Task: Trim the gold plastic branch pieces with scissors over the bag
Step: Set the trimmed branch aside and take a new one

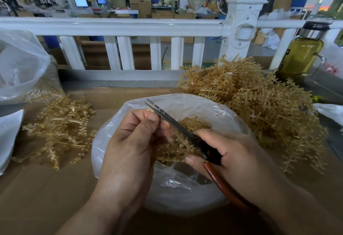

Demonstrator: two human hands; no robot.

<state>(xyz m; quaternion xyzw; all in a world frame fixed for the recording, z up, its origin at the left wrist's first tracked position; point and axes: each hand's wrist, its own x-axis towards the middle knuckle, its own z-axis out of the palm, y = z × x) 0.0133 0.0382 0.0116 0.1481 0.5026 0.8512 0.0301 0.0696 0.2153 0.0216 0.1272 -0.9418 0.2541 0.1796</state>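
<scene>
My left hand (130, 141) holds a gold plastic branch piece (174, 149) over the open clear plastic bag (185, 194), fingers curled round its top. My right hand (233, 160) grips the scissors (167, 117) by their reddish-brown handles. The dark blades point up and to the left, nearly closed, right beside my left fingertips. Gold trimmed bits (194, 123) lie inside the bag beneath the blades.
A large heap of gold branches (259, 108) lies to the right, a smaller heap (61, 130) to the left. Another clear bag (20, 67) stands at far left, papers (7, 138) under it. A glass bottle (300, 52) stands at back right before a white railing (130, 26).
</scene>
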